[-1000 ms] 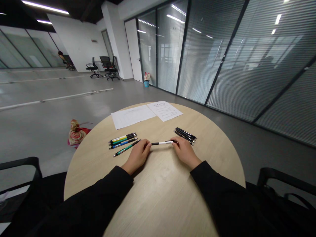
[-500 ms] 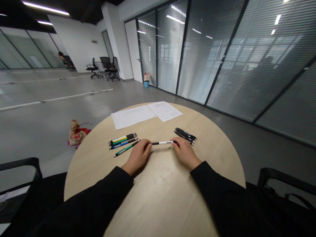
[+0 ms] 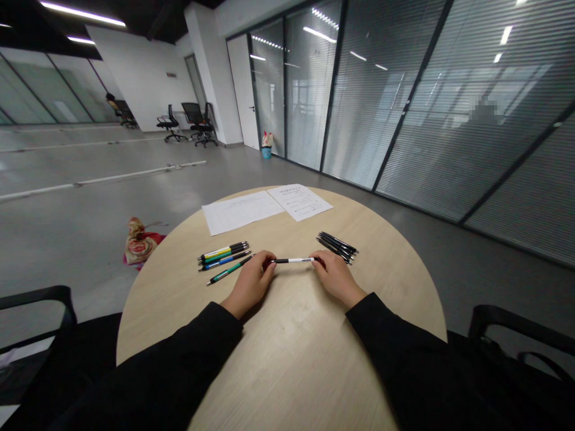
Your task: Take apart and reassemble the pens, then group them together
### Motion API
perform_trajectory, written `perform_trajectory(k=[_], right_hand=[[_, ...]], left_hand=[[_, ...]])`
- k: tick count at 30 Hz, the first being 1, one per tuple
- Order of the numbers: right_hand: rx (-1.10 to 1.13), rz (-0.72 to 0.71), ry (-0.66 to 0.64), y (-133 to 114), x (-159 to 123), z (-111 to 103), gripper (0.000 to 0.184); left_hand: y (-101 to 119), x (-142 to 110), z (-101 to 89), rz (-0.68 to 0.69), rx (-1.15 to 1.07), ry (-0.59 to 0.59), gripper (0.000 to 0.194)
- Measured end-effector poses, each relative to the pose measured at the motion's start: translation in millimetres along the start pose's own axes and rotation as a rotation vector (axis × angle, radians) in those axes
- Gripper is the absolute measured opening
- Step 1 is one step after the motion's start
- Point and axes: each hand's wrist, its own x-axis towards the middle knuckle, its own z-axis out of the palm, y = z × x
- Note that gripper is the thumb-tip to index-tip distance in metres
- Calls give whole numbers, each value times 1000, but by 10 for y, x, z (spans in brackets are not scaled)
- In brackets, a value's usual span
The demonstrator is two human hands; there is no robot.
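A black-and-white pen (image 3: 299,260) lies level between my two hands, just above or on the round wooden table (image 3: 287,359); I cannot tell if it touches. My left hand (image 3: 254,278) pinches its dark end. The white end is between the fingertips of my right hand (image 3: 335,275). Left of my left hand are several coloured pens (image 3: 220,254) in yellow, green and blue, and a green pen (image 3: 227,272) reaches close to its fingers. Just beyond my right hand sits a bunch of black pens (image 3: 336,245).
Two printed sheets, a left sheet (image 3: 242,212) and a right sheet (image 3: 300,202), lie at the table's far side. A patterned cloth bundle (image 3: 139,242) is on the floor at the left. Chair armrests flank the table, one at the left (image 3: 40,293) and one at the right (image 3: 516,323).
The pen between my hands has shifted very slightly to the left. Both hands keep their grip and almost the same place; the other pens and the sheets lie as before.
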Motion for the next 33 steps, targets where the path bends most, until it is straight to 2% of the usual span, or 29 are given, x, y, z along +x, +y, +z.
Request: perform_trajectory(k=[9, 33], right_hand=[[2, -3, 0, 11, 5, 7, 17], [4, -22, 1, 42, 5, 27, 17]], left_hand=[[-13, 8, 0, -14, 36, -28, 21], [-17, 2, 12, -22, 46, -65, 22]])
